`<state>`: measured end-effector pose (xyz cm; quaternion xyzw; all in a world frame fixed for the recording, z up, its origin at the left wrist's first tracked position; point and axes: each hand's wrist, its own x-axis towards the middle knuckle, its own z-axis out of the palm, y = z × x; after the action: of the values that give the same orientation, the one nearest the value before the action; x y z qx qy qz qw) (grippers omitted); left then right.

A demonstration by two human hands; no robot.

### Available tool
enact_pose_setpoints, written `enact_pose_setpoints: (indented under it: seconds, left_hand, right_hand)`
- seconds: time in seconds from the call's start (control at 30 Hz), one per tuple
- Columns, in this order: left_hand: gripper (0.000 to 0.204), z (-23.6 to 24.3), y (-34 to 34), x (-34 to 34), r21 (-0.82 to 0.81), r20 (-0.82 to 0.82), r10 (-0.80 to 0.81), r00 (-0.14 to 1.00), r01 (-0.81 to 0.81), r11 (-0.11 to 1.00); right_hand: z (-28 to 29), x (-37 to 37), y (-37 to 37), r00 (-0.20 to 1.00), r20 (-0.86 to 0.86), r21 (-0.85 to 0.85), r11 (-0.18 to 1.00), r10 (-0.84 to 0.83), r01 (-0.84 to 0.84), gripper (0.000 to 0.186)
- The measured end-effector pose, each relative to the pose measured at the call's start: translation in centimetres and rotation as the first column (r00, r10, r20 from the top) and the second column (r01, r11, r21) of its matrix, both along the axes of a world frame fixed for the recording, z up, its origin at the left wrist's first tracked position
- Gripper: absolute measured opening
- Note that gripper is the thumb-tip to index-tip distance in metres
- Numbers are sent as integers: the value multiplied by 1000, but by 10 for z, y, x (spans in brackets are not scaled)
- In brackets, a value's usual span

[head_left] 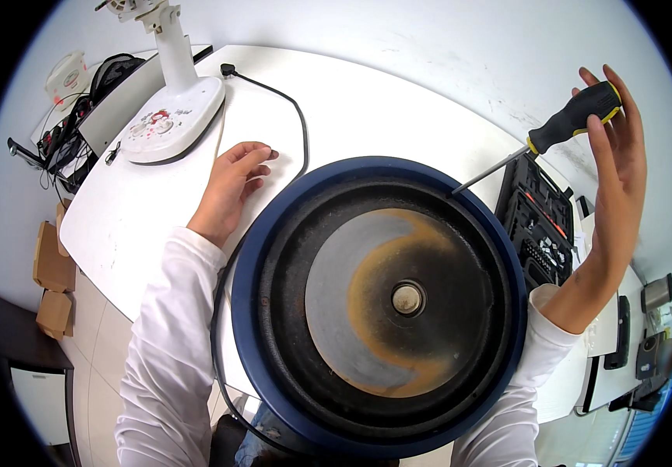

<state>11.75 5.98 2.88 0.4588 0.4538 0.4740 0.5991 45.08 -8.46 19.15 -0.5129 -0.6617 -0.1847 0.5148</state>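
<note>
A round electric cooker body with a blue rim lies in front of me, its blackened inside facing up. In its middle sits a grey heating plate with a brown scorched stain and a round centre button. My right hand holds a black and yellow screwdriver by its handle. The shaft slants down left, and its tip is at the cooker's far right inner rim. Left of the cooker, above the table, my left hand is closed, thumb against fingers, with a small dark bit at the fingertips.
A black power cord with a plug runs over the white table. At the far left stands a white fan base. An opened tool case lies right of the cooker. Cardboard boxes are on the left.
</note>
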Motion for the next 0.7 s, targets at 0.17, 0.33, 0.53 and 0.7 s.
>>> enact_pose_setpoints:
  seconds: [0.17,0.33,0.53,0.7]
  left_hand:
    - [8,0,0,0,-4,-3,7,1000,-7,1000]
    - [8,0,1,1,-1,-6,11,1000,-11,1000]
    - [10,-1,0,1,3,-3,-1,1000,1,1000]
    - [11,-1,1,-1,4,-2,-13,1000,13,1000]
  right_hand:
    - [-2,5,0,962,127,45,970,-243,239,52]
    - [5,7,-5,934,121,15,941,-337,338,57]
    - [-3,-3,5,961,202,110,979,-190,170,56]
    - [-2,1,0,970,81,54,973,-230,226,53]
